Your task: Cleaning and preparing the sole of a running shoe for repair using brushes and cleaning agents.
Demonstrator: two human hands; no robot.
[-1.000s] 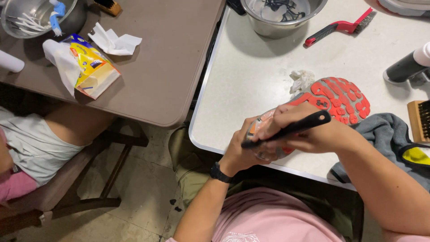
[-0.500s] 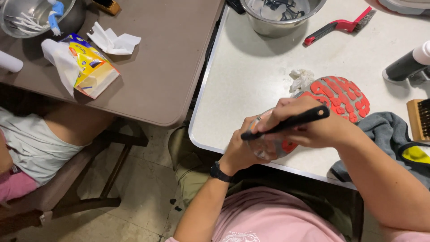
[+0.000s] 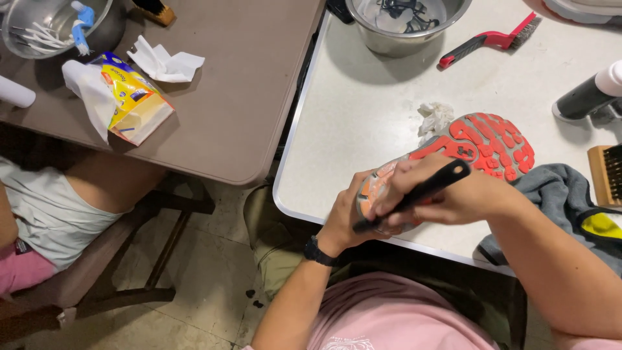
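My left hand [image 3: 346,217] grips the heel of the shoe [image 3: 479,146], sole up; my right hand [image 3: 447,194] is closed around a black brush [image 3: 414,194].

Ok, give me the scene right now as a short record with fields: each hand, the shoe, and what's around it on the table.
left hand: grips the heel end of the shoe, a dark watch on the wrist
right hand: holds a black-handled tool across the sole; its working end is hidden
shoe: sole up, red and grey tread, on the white table
beside shoe: crumpled tissue, grey cloth
further back: metal bowl, red-handled brush, wooden brush
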